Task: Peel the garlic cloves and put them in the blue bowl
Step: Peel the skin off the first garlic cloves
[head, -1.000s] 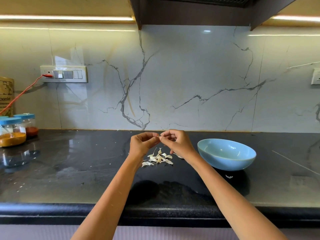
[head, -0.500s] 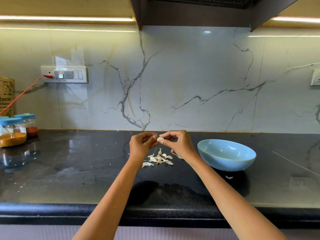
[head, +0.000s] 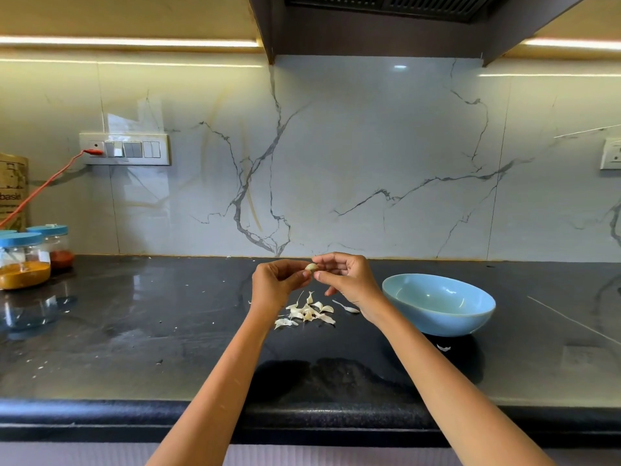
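Note:
A small pale garlic clove (head: 311,267) is held in the air above the black countertop, pinched between the fingertips of both hands. My left hand (head: 277,283) grips it from the left and my right hand (head: 347,279) pinches it from the right. Below the hands lies a small heap of white garlic skins (head: 307,311). The blue bowl (head: 438,303) stands on the counter just right of my right wrist; what shows of its inside looks empty.
Two blue-lidded spice jars (head: 25,260) stand at the far left of the countertop (head: 151,314), with a brown packet behind them. A switch panel (head: 124,149) with a red cable is on the marble wall. A loose skin flake (head: 443,348) lies in front of the bowl.
The clove has become visible between the fingertips as both hands turned it and drew slightly apart. The arms stayed in the same place over the skins.

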